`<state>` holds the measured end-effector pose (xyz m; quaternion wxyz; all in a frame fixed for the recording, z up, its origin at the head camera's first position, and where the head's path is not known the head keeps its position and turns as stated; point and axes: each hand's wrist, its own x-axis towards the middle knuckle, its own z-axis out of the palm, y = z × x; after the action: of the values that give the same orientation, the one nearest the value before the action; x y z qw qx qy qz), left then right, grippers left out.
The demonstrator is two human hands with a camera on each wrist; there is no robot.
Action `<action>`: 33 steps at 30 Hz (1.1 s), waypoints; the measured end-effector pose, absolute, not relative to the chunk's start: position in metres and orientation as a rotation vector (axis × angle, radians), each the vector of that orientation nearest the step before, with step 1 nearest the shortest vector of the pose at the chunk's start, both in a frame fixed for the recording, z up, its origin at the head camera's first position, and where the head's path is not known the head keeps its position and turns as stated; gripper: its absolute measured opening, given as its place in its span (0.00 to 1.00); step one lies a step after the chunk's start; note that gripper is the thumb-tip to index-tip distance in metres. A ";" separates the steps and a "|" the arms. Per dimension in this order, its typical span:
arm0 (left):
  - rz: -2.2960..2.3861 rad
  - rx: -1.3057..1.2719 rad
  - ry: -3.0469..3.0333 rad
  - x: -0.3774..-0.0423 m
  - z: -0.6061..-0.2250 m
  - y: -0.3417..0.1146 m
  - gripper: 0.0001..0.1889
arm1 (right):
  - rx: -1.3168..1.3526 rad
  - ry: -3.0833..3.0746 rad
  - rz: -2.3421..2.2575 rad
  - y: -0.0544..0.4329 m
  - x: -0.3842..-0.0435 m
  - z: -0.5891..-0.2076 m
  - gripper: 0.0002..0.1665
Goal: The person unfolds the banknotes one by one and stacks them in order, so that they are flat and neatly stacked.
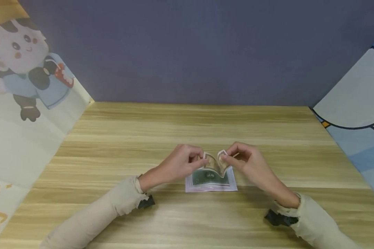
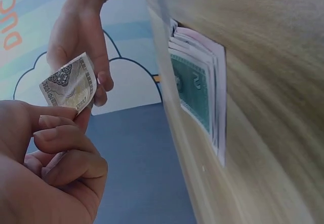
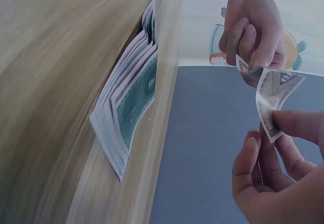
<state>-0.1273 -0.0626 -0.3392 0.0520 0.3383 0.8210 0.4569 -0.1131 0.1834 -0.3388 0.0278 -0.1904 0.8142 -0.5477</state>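
Note:
A small brown-and-yellow banknote is held up between both hands, sagging into a V in the middle. My left hand pinches its left end between thumb and fingers. At the opposite end, my right hand pinches the note the same way. Below it on the table lies a stack of paper notes with pale borders, a green one on top. In the left wrist view the raised banknote is apart from the stack. The right wrist view shows its patterned face curving between the two hands.
The wood-grain table runs back to a dark blue-grey panel. Side panels with cartoon prints stand at the left and right. Dark bands show at both sleeve cuffs.

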 end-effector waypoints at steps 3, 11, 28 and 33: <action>1.398 1.002 2.488 -0.126 -0.340 -0.064 0.13 | -0.587 2.569 -1.667 0.185 -0.112 -0.337 0.06; 1.386 0.875 2.485 -0.120 -0.340 -0.076 0.15 | -0.485 2.622 -1.618 0.187 -0.107 -0.338 0.08; 1.288 0.806 2.494 -0.116 -0.353 -0.087 0.12 | -0.471 2.712 -1.448 0.194 -0.106 -0.358 0.08; 1.194 0.864 2.518 -0.118 -0.357 -0.086 0.14 | -0.478 2.741 -1.320 0.195 -0.105 -0.365 0.08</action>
<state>-0.1179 -0.0863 -0.3572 0.1119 0.2944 0.8576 0.4065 -0.1055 0.1950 -0.3648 0.0309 -0.1553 0.8896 -0.4284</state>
